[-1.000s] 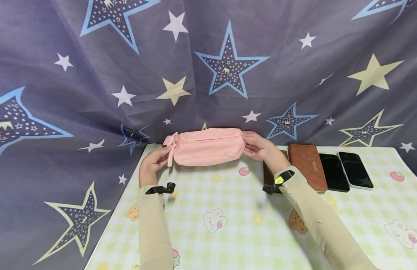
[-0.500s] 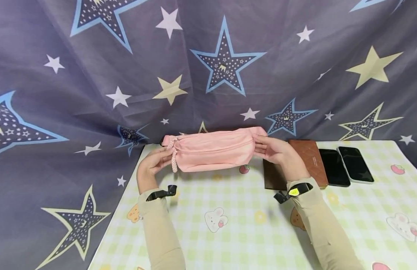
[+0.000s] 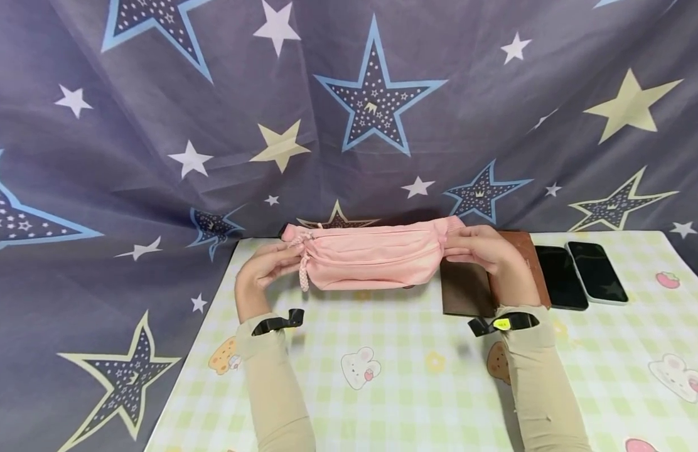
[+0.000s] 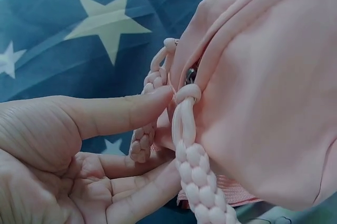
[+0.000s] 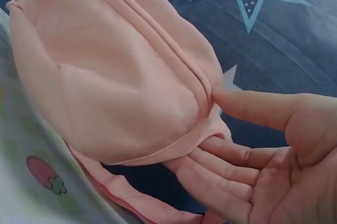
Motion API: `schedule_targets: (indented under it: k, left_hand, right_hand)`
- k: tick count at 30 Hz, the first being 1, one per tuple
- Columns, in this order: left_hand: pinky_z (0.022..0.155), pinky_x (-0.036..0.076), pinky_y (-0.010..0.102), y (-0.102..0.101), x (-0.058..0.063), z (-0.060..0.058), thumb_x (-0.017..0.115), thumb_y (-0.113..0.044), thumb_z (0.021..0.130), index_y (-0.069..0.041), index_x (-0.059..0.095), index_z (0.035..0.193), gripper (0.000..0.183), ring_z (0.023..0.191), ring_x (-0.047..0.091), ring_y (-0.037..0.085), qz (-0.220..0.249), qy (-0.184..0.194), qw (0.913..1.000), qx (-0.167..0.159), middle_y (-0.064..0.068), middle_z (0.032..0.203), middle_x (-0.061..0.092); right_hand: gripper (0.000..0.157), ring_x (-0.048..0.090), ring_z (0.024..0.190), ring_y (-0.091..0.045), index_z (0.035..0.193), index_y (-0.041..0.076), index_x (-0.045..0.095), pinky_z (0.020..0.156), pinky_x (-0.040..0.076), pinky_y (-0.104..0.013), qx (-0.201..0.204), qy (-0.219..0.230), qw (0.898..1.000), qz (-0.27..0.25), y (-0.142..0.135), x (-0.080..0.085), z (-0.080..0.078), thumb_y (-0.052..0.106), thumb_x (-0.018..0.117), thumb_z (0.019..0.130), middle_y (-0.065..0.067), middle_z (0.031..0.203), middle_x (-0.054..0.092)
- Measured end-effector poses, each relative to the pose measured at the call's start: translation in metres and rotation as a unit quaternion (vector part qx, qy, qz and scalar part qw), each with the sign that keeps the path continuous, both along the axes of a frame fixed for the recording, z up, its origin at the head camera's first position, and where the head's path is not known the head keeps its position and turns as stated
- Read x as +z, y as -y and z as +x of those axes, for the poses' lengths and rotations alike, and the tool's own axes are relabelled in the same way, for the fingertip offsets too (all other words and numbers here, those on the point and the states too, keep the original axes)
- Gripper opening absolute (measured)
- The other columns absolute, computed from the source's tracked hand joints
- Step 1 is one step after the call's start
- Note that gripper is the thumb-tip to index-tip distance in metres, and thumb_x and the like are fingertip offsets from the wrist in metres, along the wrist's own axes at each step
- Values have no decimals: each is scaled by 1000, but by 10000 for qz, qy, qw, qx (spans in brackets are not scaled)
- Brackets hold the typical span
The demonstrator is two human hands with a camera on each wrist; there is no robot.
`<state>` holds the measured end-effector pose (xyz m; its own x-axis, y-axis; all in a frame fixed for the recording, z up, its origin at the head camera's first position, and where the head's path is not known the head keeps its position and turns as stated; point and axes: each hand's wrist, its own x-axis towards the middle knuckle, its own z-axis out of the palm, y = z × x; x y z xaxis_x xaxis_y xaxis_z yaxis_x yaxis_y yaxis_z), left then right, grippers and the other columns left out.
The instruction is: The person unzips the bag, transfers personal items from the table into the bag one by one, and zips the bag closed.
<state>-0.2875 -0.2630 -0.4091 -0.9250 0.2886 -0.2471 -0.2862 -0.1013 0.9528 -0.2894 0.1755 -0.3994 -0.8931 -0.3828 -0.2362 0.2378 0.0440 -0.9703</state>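
Note:
A pink waist bag [image 3: 377,257] is held lengthwise above the back of the table, near the starry curtain. My left hand [image 3: 264,270] pinches its left end, where braided zipper pulls [image 4: 200,176] hang from the zip ends. In the left wrist view, the thumb presses at the zip corner with the fingers under it. At the other end, my right hand [image 3: 490,251] pinches the bag's edge between thumb and fingers. A pink webbing strap [image 5: 126,190] hangs beneath the bag in the right wrist view. The zips appear closed.
Behind and below my right hand lie a dark brown flat item [image 3: 462,289] and a brown quilted wallet [image 3: 526,243]. Two phones [image 3: 560,276] lie side by side farther right. A checked cloth [image 3: 394,402] covers the table, and the starry curtain [image 3: 241,94] rises behind.
The bag has shifted right and come level, and more of its right end strap shows. My right hand has moved right with it; my left hand keeps its hold and shifts slightly right.

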Motion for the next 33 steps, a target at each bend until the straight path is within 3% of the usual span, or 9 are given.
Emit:
schedule_targets:
  k: [4,9,17,25,33]
  left_hand:
    - [85,56,27,-5,-4,-4,54,-1,93,-7,62,98,11,87,68,10,9,98,9999,-44,-1,88,72]
    - [84,56,28,-11,-6,-7,57,-2,92,-10,67,93,13,85,68,11,45,175,9997,-142,-2,88,72]
    - [83,57,30,-13,0,-7,60,-11,92,-6,63,96,7,80,67,11,-257,286,9993,14,-2,86,70]
    - [91,54,39,-25,4,-6,67,-19,87,0,61,97,23,77,66,15,-925,470,9938,391,1,82,66]
    - [84,57,33,-28,-10,-13,74,-25,82,-2,64,98,30,74,68,11,-1269,384,9879,808,-2,76,68]
  right_hand:
    - [41,67,86,-10,124,-18,41,84,57,-31,-51,-170,9989,444,-1,-4,0,5,55,93,6,86,67]
    - [33,67,82,-9,112,-14,50,84,57,-30,-314,-209,9946,963,1,-11,-1,6,61,89,7,81,65]
    - [37,67,82,-10,112,-12,53,91,54,-39,-322,-209,9891,1418,6,-14,-4,11,67,86,7,79,65]
    - [32,67,83,-12,110,-11,52,88,55,-38,-403,-163,9840,1728,8,-19,-7,8,64,87,6,77,65]
    - [39,67,85,-12,119,-14,49,86,56,-34,-423,-141,9821,1832,9,-25,-8,8,61,89,5,80,66]
